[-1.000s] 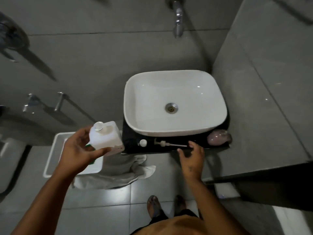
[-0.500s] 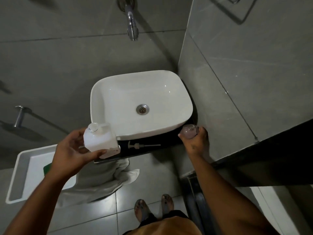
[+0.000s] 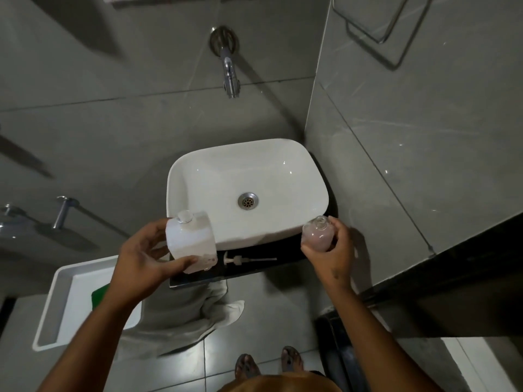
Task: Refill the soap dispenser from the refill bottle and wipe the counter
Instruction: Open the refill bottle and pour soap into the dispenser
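My left hand holds a white square refill bottle, upright with its mouth open, at the sink's front left corner. My right hand grips a small clear soap dispenser with pinkish liquid, lifted off the counter at the sink's front right; its neck has no pump. The white pump head with its tube lies flat on the black counter in front of the white basin, between my two hands.
A wall tap juts over the basin. A grey cloth hangs off the counter's front edge. To the left stands a white tub with something green inside. The right wall is close beside the sink. My feet show below.
My right hand has closed on the soap dispenser at the counter's right end and lifted it. The left hand keeps the refill bottle. The view has shifted upward.
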A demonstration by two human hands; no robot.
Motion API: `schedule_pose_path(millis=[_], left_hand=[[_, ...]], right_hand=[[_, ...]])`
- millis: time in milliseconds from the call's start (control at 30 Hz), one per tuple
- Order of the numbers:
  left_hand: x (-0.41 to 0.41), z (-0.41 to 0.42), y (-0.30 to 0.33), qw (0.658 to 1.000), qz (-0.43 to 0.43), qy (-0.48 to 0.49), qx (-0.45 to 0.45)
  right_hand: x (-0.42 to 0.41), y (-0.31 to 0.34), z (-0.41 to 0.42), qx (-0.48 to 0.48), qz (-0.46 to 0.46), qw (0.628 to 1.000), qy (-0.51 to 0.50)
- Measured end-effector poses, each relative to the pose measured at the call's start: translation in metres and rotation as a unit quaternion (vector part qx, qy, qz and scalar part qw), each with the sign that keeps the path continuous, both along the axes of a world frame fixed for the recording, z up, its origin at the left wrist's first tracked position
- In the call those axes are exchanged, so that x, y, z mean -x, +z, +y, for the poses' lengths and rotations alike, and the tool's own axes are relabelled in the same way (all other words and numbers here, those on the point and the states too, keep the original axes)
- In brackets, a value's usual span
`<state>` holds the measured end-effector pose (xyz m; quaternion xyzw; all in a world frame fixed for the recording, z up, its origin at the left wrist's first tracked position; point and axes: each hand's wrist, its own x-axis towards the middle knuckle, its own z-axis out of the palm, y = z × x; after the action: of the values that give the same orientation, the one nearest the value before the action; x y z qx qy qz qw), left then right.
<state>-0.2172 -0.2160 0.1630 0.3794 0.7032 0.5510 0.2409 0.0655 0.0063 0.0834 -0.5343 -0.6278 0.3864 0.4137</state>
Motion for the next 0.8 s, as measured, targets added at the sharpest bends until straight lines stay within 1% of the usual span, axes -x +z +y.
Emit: schedule_pose_path(millis=[67, 133, 300, 533, 800], left_hand=[[-0.002, 0.010, 0.015, 0.999, 0.038, -0.031, -0.003], [-0.002, 0.021, 0.029, 0.997, 0.059, -0.055, -0.013], [0.006, 0.039, 0.064, 0.989, 0.116, -0.095, -0.005], [0.011, 0.045, 0.109, 0.958, 0.254, -0.126, 0.052], [0.008, 0.043, 0.138, 0.922, 0.349, -0.141, 0.090]], right_hand=[[0.002, 0.022, -0.013, -0.016, 0.020, 0.999, 0.045], [0.006, 0.041, -0.024, -0.016, 0.037, 0.995, 0.087], [0.021, 0.079, -0.039, -0.060, 0.047, 0.985, 0.154], [0.029, 0.102, -0.040, -0.096, 0.052, 0.970, 0.217], [0.034, 0.113, -0.044, -0.112, 0.043, 0.962, 0.247]])
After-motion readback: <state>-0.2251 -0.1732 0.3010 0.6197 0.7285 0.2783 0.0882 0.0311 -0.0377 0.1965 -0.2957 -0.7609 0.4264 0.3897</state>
